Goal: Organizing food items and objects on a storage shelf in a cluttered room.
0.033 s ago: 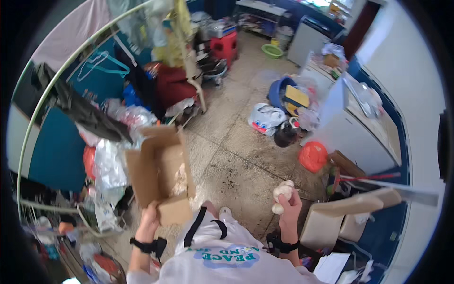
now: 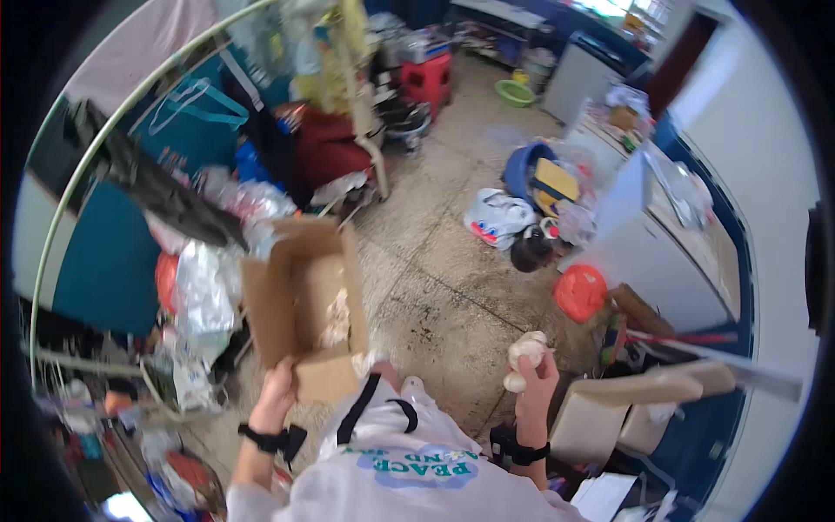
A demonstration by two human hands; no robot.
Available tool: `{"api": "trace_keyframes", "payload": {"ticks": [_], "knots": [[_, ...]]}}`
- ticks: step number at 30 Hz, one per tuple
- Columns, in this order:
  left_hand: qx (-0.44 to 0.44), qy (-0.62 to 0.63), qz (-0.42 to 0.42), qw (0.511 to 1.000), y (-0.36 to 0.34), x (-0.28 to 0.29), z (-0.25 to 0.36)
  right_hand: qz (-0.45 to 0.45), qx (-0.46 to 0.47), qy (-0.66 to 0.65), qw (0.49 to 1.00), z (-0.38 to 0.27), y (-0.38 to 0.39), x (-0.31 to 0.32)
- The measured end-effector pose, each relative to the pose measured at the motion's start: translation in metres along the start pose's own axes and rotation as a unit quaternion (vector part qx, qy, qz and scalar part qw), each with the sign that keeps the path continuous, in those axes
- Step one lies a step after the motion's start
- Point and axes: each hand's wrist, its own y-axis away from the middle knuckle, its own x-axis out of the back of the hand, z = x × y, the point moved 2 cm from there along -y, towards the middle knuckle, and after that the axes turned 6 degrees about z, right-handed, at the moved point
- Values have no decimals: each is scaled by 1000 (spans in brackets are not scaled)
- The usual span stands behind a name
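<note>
Left hand [image 2: 278, 390] pinches near edge of open box [image 2: 263, 300]; box at body's left, pale scraps [image 2: 337, 320] inside. Right hand [image 2: 538, 390] pinches garlic [image 2: 525, 350] with thumb and fingers, well apart from box. Red bag [image 2: 580, 293] on floor [image 2: 426, 291] beyond.

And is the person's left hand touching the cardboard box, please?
Touching. The head view shows it: the left hand grips the cardboard box at its near left corner, with no gap between them.
</note>
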Motion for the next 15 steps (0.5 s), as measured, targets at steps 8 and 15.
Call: {"api": "trace_keyframes", "payload": {"ticks": [8, 15], "knots": [[25, -108, -51, 993, -83, -95, 55, -122, 297, 289, 902, -17, -83, -99], [-81, 17, -66, 994, -141, -101, 52, -194, -1, 93, 977, -6, -178, -222]]}}
